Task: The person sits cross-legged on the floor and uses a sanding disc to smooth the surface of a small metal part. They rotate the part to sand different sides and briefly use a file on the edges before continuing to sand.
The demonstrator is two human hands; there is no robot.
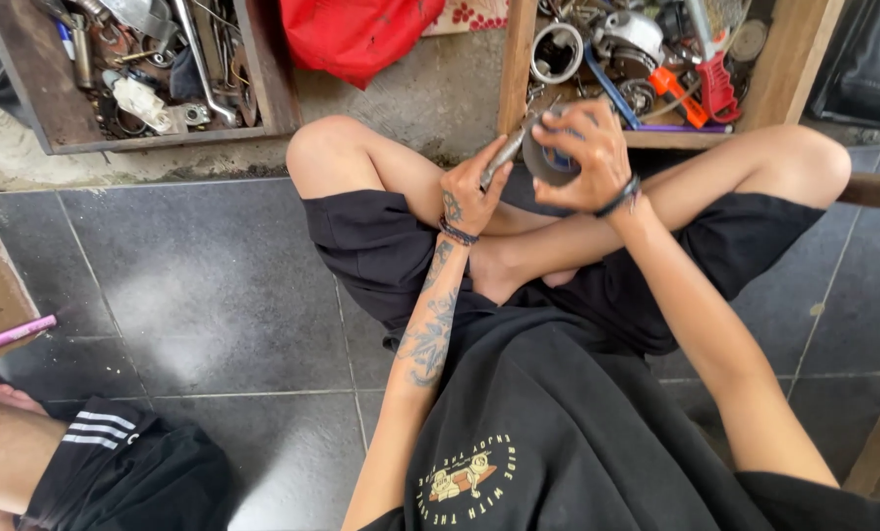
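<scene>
We have a round dark metal part (548, 157) up over our crossed legs, between the knees, right at the front lip of the wooden tool tray (516, 59). Our right hand (586, 157) wraps around it, fingers curled over the rim, gripping firm. Our left hand (469, 192) is clenched on a slim grey metal tool (508, 149), its tip angled in against the part's edge. It looks like we're mid-way through working that edge, prying or driving something. The next move likely calls for a steady hold on the right and a short, controlled push from the left.

Room is tight: tray edge just ahead, knees on both sides. The grey tiled floor (214, 285) to our left lies open, towards another person's leg (17, 442) and a pink marker (12, 334).
</scene>
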